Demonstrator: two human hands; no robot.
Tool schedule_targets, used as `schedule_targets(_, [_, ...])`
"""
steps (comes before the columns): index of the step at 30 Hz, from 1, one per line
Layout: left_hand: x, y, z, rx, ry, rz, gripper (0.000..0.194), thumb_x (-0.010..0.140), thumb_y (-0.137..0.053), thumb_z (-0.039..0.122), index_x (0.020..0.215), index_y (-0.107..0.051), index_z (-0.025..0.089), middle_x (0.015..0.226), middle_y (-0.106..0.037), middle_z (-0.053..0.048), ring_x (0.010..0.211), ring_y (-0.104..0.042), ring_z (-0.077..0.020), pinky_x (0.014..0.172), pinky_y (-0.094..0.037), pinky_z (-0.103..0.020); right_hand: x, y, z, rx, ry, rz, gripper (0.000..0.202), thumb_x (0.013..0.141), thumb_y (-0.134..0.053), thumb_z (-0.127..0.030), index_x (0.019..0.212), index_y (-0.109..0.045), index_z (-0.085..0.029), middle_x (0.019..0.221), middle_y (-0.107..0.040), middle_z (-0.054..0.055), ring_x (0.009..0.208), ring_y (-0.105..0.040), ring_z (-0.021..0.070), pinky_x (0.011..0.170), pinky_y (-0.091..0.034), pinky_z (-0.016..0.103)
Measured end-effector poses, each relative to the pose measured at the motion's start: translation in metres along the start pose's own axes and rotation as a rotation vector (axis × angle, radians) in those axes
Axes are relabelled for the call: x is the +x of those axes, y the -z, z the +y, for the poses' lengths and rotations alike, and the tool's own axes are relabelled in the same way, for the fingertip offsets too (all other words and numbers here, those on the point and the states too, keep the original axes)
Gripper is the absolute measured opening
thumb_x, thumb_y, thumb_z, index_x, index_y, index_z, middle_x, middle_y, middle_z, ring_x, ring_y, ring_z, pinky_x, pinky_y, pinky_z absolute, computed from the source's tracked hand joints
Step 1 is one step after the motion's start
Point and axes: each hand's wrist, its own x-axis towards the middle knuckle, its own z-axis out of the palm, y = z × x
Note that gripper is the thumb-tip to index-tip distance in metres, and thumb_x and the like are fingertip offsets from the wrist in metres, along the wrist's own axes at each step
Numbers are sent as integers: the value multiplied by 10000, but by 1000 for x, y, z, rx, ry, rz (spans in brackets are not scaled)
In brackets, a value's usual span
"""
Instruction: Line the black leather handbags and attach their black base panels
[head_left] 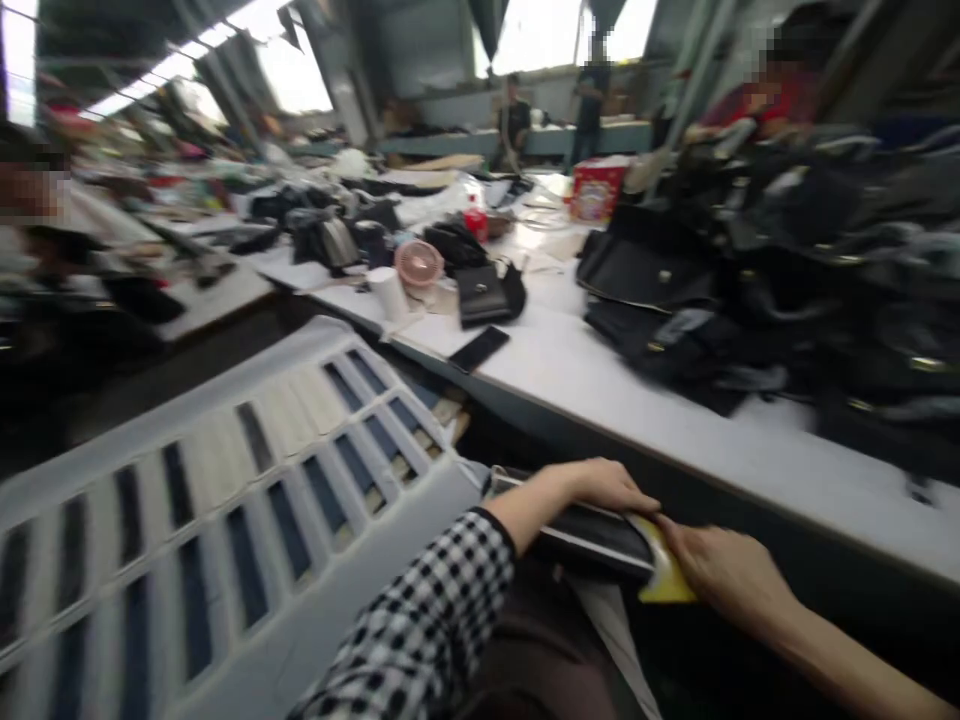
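- the left hand [611, 485], in a black-and-white gingham sleeve [442, 590], is closed over the upper edge of a black bag piece [592, 545], fingertips at its four o'clock end.
- the right hand [720, 560] meets it there from four o'clock, fingers closed on a yellow sheet [667, 578]; which layers it pinches is too blurred to tell.
- the piece lies between four and five o'clock from mid-view, below the edge of a white worktable [562, 355] and just beside a slotted grey rack [405, 550] at eight o'clock.
- progress, as a judgement: mid-handling. the piece is in hand, not set down; the sheet shows at its end, not apart from it. what is left cannot be told.
- the piece looks long and dark, with pale edging, slanting from ten to four o'clock; the sheet is glossy.
- black handbags [652, 265] are heaped toward two o'clock.
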Motion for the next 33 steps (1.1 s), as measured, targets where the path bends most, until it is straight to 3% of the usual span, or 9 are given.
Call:
schedule_targets(4, [24,2,-21,-12,-114,-39,410,833,-568,487,927,-787,153,864,-748,-55,879,-650,-243,747,-476,-291,-47,9,-3,77,-209,-106,669,1000,-195,-521,647,-669,-206,616,-665,90,578,-621,215,559,-347,304])
schedule_targets(8, [31,-1,-27,-63,-114,-62,383,764,-632,464,955,-789,172,888,-758,-35,849,-652,-209,735,-482,-265,-58,-5,-3,935,-486,-56,696,931,-253,-708,496,-442,-198,412,-422,0,394,-395,124,462,-282,271])
schedule_targets(11, [36,0,-25,-93,-90,-78,365,722,-672,442,942,-793,177,910,-763,-31,854,-653,-197,751,-483,-256,-65,-14,4,1459,-694,21,677,879,-224,-792,688,-513,-211,408,-321,-70,346,-251,96,399,-230,240])
schedule_targets(16, [45,2,-22,-81,-66,-117,364,703,-677,445,919,-795,177,874,-759,-24,828,-643,-191,718,-471,-248,-56,-12,8,1855,-662,-51,684,831,-252,-850,1035,-522,-256,577,-395,-76,413,-270,85,422,-240,209])
schedule_targets(19, [41,0,-18,-49,-59,-108,350,726,-649,427,940,-792,190,837,-746,-6,788,-628,-174,682,-445,-235,-42,-12,3,1861,-615,-61,647,793,-399,-847,941,-533,-232,581,-370,-74,440,-280,77,432,-241,203])
schedule_targets(22, [35,-2,-12,9,-59,-73,295,754,-597,384,835,-792,178,653,-668,5,651,-570,-155,584,-378,-243,-26,-19,-2,1698,-708,11,565,775,-633,-690,1129,-519,-264,557,-331,-107,404,-226,63,399,-162,191])
schedule_targets(25, [31,-5,-7,57,-68,-35,286,776,-557,357,705,-760,167,521,-544,12,537,-475,-132,537,-311,-265,-13,-31,-3,1497,-692,66,566,801,-616,-645,1178,-541,-229,553,-416,-89,396,-311,84,379,-225,212])
schedule_targets(28, [30,-7,-3,71,-71,-30,289,797,-564,379,712,-755,180,507,-516,11,525,-463,-132,537,-300,-266,-5,-39,2,1313,-510,136,494,842,-564,-622,1100,-600,-202,896,-662,37,767,-622,195,660,-496,307])
schedule_targets(33, [16,10,-13,12,-47,-8,304,736,-684,503,874,-785,252,688,-673,-1,718,-591,-181,618,-372,-243,-8,-22,16,917,-345,13,501,887,-494,-594,1201,-561,-210,1184,-660,96,1112,-593,302,965,-442,432])
